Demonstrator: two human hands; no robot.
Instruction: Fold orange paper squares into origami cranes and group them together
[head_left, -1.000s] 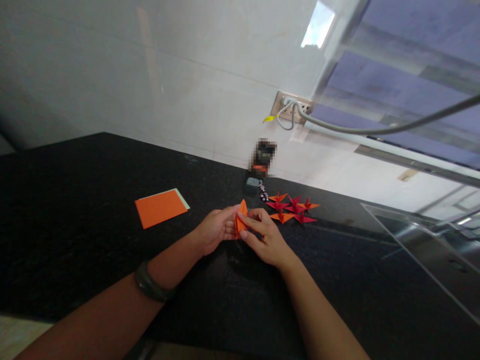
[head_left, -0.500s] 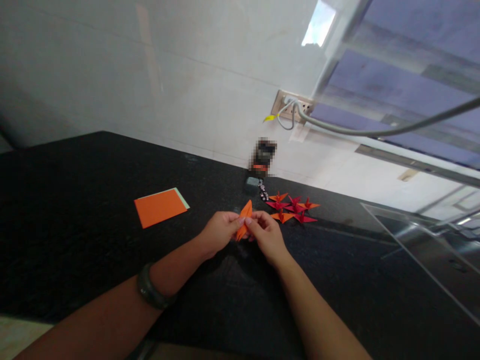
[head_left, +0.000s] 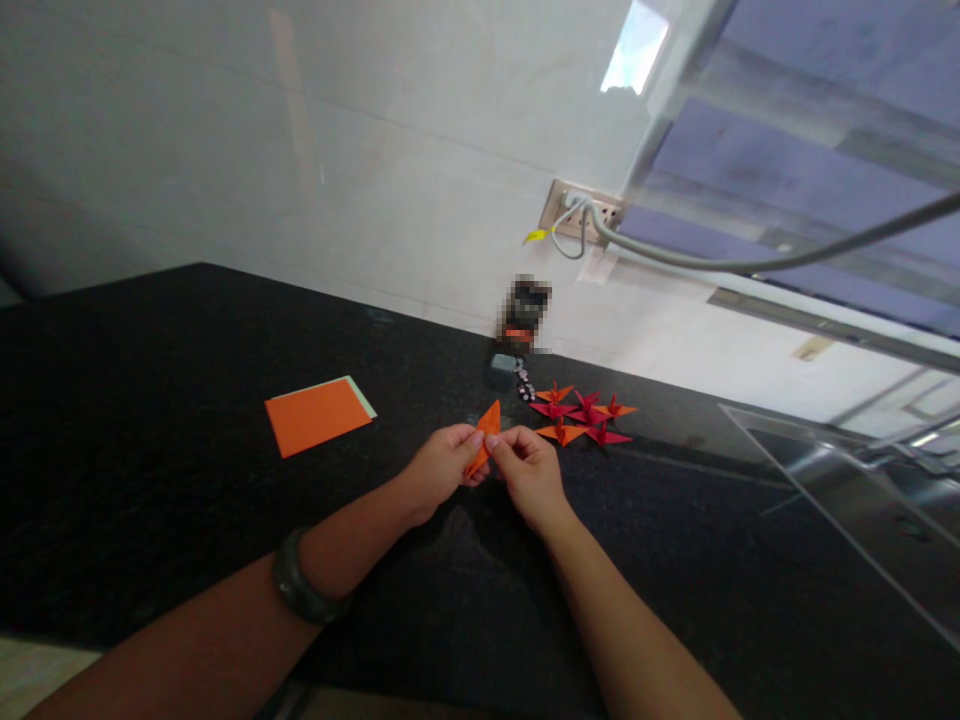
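Observation:
Between my two hands is a folded piece of orange origami paper (head_left: 487, 420), narrow and pointed at its top end. My left hand (head_left: 444, 462) pinches it from the left, thumb on top. From the right, the thumb and forefinger of my right hand (head_left: 531, 470) pinch its edge. My fingers hide part of the lower folds. Just beyond my right hand, several folded paper cranes (head_left: 589, 412) in orange and red sit grouped on the dark countertop (head_left: 187, 520). To the left lies a stack of orange paper (head_left: 319, 418) with a pale green sheet showing beneath.
A blurred-out dark object (head_left: 525, 315) leans by the wall, with a small grey block (head_left: 504, 368) and a beaded strap (head_left: 524, 382) before it. A steel sink (head_left: 862, 490) is at right. A grey cable (head_left: 750, 266) runs from the wall socket (head_left: 581, 212).
My fingers have shifted a little on the orange paper, which now shows a wider flap on the right of its tip. The surrounding things stay where they were.

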